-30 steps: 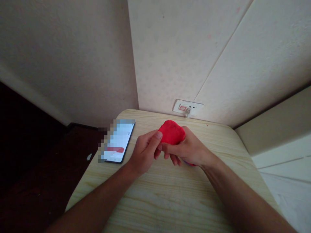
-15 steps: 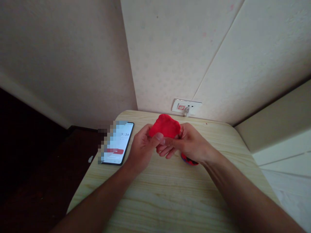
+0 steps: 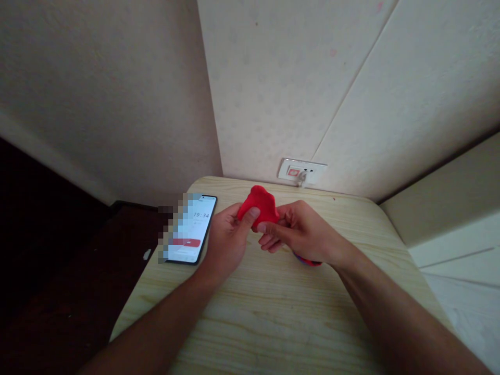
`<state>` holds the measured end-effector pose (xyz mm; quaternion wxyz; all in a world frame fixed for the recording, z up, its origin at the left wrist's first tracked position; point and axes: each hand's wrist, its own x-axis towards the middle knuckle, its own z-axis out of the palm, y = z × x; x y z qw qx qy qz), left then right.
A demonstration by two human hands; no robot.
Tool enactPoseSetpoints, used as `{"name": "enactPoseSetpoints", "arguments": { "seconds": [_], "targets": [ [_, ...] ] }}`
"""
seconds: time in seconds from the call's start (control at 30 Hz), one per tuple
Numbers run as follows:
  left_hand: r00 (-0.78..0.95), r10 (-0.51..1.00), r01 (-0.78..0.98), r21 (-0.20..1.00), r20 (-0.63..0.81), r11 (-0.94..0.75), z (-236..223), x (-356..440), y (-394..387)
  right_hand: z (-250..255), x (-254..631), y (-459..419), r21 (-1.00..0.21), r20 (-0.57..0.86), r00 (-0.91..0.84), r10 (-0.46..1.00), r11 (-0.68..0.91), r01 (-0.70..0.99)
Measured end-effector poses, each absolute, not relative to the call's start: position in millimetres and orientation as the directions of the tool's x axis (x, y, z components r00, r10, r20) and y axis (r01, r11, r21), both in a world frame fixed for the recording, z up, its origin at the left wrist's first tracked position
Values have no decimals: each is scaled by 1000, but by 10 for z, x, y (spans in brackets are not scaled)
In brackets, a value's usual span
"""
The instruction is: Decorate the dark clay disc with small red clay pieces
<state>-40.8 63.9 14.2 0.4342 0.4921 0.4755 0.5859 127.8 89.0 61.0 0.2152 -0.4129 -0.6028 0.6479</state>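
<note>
A flattened lump of red clay (image 3: 258,202) is held above the light wooden table (image 3: 273,312). My left hand (image 3: 226,242) pinches its left edge with the thumb on top. My right hand (image 3: 300,234) pinches its lower right edge with thumb and fingers. Both hands are closed on the clay. Under my right wrist a small red and blue object (image 3: 310,260) lies on the table, mostly hidden.
A phone (image 3: 190,235) with a lit screen lies on the table's left side, left of my left hand. A wall socket (image 3: 301,172) sits just behind the table's far edge. Dark floor lies to the left, a pale ledge to the right.
The clay has turned and looks narrower, with a lobed upper edge. Both hands have shifted a little to the left, fingers repositioned along its edges.
</note>
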Motion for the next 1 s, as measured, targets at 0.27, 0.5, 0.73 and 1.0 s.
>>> {"name": "enactPoseSetpoints", "arguments": {
  "seconds": [0.27,0.5,0.73,1.0],
  "targets": [
    [-50,993,-247,962,107,-116,136,-395,657,555,1307,905,-977,-206,-605,769,-130,167],
    [83,996,-392,920,37,-2,161,-363,649,680,1384,934,-967,-216,-639,738,-71,245],
    [77,996,-447,895,35,3,172,-337,661,670,1328,951,-986,-154,-564,811,-93,136],
    [63,998,-314,949,16,5,160,-362,633,633,1402,985,-904,1,-514,857,220,366]
  ]
}}
